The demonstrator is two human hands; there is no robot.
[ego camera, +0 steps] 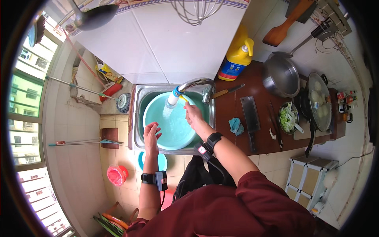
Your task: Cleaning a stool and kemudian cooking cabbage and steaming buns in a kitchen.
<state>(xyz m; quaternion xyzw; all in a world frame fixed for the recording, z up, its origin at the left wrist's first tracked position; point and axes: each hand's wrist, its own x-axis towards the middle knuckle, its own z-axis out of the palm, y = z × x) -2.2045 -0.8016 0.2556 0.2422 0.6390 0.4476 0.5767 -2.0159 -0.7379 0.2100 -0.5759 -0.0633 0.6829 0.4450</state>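
Water runs from a filter nozzle (173, 99) on the curved metal faucet (197, 81) into a turquoise plastic basin (174, 130), which stands in the stainless steel sink (136, 118). My right hand (194, 116) is raised over the basin's right part, its fingertips at the small yellow lever (184, 98) beside the nozzle; whether they grip or only touch it is unclear. Over the basin's left rim, my left hand (151, 137) is empty, with its fingers loosely curled and apart.
Right of the sink, the brown counter (225, 106) bears a small knife (228, 91), a cleaver (251, 114), a turquoise cloth (236, 126), a bowl of chopped vegetables (288, 117), a steel pot (281, 75) and a lidded pan (319, 102). A scrub brush (123, 102) lies left of the sink.
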